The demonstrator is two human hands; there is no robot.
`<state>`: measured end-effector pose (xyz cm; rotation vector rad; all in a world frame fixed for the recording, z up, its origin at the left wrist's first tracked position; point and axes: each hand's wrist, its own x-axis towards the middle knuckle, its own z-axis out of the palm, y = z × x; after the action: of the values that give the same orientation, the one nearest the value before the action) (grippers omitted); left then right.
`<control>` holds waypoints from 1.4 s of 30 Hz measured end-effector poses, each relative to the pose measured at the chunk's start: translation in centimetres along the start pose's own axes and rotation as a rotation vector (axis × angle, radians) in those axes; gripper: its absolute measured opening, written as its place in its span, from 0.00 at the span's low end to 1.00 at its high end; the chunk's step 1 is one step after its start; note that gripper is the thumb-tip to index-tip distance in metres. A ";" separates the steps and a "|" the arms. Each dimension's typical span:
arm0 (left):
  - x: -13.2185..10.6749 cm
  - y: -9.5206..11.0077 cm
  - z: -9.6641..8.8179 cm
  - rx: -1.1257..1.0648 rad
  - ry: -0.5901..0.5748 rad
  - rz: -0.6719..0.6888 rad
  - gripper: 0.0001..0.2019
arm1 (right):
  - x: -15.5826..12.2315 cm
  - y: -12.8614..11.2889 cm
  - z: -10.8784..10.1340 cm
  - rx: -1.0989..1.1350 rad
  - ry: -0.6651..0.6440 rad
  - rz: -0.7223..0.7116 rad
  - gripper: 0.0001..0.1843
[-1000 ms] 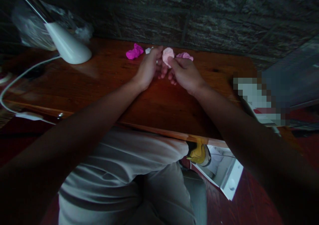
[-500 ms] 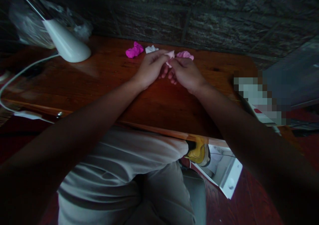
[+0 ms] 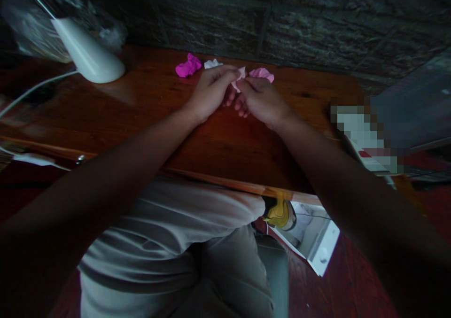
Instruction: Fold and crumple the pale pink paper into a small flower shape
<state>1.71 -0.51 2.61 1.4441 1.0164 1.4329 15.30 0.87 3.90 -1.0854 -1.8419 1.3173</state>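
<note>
Between my two hands is a small piece of crumpled pale pink paper (image 3: 239, 77), pinched from both sides above the table. My left hand (image 3: 212, 91) closes on its left side with thumb and fingers. My right hand (image 3: 262, 97) grips its right side, the other fingers curled below. Behind my right hand lies a crumpled pink paper (image 3: 262, 74). A white crumpled paper (image 3: 213, 64) sits just behind my left hand, partly hidden by it. Farther left is a bright magenta crumpled paper (image 3: 189, 66).
A white lamp base (image 3: 93, 55) with a cable stands at the left of the wooden table (image 3: 148, 92), beside a clear plastic bag (image 3: 35, 31). A blurred-out white object (image 3: 362, 135) lies at the right. A stone-patterned wall borders the back. Below, an open white box (image 3: 322, 247) rests on the floor.
Both hands stay pinched on the pale pink paper, with only slight finger movement. The whole view has shifted a little; the papers on the table lie as before.
</note>
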 end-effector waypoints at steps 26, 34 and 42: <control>0.0 -0.1 0.4 0.025 0.081 0.064 0.11 | 0.1 0.3 0.0 0.040 0.050 -0.020 0.22; 0.2 -0.4 -0.2 -0.014 -0.027 -0.058 0.13 | 0.2 0.2 0.1 0.048 0.071 -0.074 0.24; 0.0 -0.4 -0.1 0.029 -0.057 -0.020 0.14 | 0.0 -0.1 0.2 0.045 0.087 -0.061 0.26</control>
<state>1.66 -0.36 2.25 1.4827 1.0168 1.3606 15.12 0.76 3.94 -1.0381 -1.7597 1.2509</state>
